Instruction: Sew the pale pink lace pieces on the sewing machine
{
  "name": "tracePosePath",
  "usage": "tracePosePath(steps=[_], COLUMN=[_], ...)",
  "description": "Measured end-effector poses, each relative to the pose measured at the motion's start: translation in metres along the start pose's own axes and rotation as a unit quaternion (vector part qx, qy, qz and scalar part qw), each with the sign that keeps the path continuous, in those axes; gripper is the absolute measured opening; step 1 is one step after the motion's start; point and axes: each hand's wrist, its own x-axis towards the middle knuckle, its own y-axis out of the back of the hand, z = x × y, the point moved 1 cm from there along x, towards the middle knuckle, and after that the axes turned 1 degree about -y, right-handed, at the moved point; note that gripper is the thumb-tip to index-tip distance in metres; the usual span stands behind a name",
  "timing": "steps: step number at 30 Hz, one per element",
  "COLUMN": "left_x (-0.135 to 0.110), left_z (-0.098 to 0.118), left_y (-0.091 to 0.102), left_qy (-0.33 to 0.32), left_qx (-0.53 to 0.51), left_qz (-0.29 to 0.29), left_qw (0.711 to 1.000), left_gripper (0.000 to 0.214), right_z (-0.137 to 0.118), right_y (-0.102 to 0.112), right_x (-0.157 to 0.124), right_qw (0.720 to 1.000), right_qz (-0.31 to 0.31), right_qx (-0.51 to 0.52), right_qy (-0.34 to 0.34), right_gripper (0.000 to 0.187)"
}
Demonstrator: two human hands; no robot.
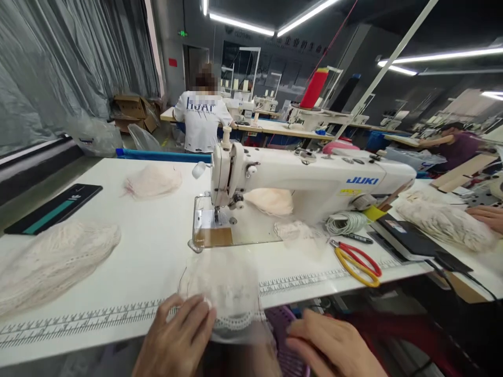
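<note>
My left hand (175, 337) rests at the table's front edge, fingers curled on the edge of a sheer white lace piece (223, 285) that lies in front of the sewing machine. My right hand (334, 348) is below the table edge, fingers bent beside a purple plastic basket (285, 335); whether it holds anything is hidden. The white JUKI sewing machine (310, 180) stands in the middle of the table, its needle plate (214, 225) just beyond the lace.
Red and yellow scissors (359, 259) lie right of the machine. Lace piles sit at left (51, 262), far left (153, 180) and right (444, 222). A dark tablet (55, 207) lies at left. Another person's hand (487, 215) rests at far right; a person in white (202, 120) stands behind.
</note>
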Motion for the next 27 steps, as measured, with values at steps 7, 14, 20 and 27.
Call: tracePosePath(steps=[7,14,20,27], left_x=[0.015,-0.004,-0.005,-0.005], left_z=[-0.002,-0.012,-0.010,-0.008], left_y=[-0.002,-0.009,-0.009,-0.009], left_qy=[0.052,0.016,-0.003,-0.005], left_qx=[0.001,-0.044,-0.053,-0.028], left_qz=[-0.072,-0.014,0.041,0.045], left_qw=[0.996,0.999,0.998,0.999], left_gripper=[0.043,0.036,0.036,0.038], right_z=[-0.027,-0.016,-0.016,-0.015], right_y=[-0.053,-0.061,-0.060,-0.056], right_x=[0.078,0.067,0.063,0.060], right_qw=[0.988,0.983,0.982,0.983], right_qz=[0.003,0.021,0.017,-0.044], right_qx=[-0.012,-0.046,-0.066,-0.059], right_qy=[0.153,0.174,0.175,0.166], right_gripper=[0.042,0.035,0.029,0.029])
